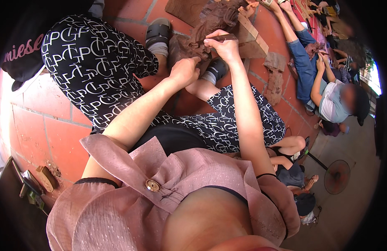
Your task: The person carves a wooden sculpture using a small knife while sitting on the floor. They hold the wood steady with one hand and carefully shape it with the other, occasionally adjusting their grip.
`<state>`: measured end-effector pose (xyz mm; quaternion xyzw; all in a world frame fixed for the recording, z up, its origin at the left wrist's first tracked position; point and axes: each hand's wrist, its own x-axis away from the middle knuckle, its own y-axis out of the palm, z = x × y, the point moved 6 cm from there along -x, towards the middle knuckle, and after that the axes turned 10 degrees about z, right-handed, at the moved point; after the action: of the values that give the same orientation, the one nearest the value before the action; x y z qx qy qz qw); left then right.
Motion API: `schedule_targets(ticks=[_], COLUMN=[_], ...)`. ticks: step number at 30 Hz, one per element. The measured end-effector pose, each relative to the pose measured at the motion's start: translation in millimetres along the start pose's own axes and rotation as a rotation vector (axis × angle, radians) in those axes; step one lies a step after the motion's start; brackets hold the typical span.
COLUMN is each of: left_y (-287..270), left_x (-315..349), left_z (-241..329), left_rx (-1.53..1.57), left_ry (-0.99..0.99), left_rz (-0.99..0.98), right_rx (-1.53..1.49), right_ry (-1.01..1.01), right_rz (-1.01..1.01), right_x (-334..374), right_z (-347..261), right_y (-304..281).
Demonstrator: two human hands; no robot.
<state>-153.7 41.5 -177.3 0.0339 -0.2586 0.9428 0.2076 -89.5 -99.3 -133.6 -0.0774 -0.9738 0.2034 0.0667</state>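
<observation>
Between my sandaled feet lies a reddish-brown wood carving point(216, 21) with a rough, knobbly surface. My left hand point(186, 71) is closed against its near side, index finger stretched onto the wood; what lies under the curled fingers is hidden. Just to the right and farther off, my right hand point(225, 47) pinches a slim, dark brown stick-like tool point(227, 37) above the carving. The tool's working end cannot be made out. A pale wooden block point(250, 37) sits beside the carving, near my right hand.
Another carved piece point(273, 79) lies on the red tiles to the right. Beyond it, a seated person in blue jeans point(301, 58) handles a similar carving. A round fan point(337, 176) stands at lower right. At far left lies a small wooden block point(46, 178).
</observation>
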Motion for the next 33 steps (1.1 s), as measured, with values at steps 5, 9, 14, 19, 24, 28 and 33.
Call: schedule_targets(ticks=[5,9,14,19,24,28,33], left_y=[-1.4,-2.0,-2.1,0.7,16.9,25.1,21.2], left_x=[-0.6,-1.8,0.1,-2.5,7.4,7.3,-3.4], left_z=[5.1,4.3,4.2,1.0,-7.5,6.2,-6.8], left_rx=[-0.023,-0.024,-0.017,0.005,0.562,1.369,1.544], left_ry=[-0.029,-0.023,-0.015,-0.027,-0.458,-0.713,-0.740], left_rz=[-0.034,-0.022,0.002,0.022,-0.141,-0.268,-0.104], right_rx=[-0.040,0.029,-0.049,-0.063,-0.256,0.119,0.345], right_ry=[-0.078,-0.023,0.025,0.015,-0.046,-0.183,-0.499], right_rz=[0.098,0.007,0.044,0.076,0.256,0.384,0.294], right_x=[-10.2,-4.6,-1.4,2.4,21.7,67.7,109.1], right_z=[4.7,9.2,4.8,16.9,-5.8,-16.7,-58.6], right_y=[-15.3,-6.9,-12.2,-6.9,-7.2,-3.5,20.0])
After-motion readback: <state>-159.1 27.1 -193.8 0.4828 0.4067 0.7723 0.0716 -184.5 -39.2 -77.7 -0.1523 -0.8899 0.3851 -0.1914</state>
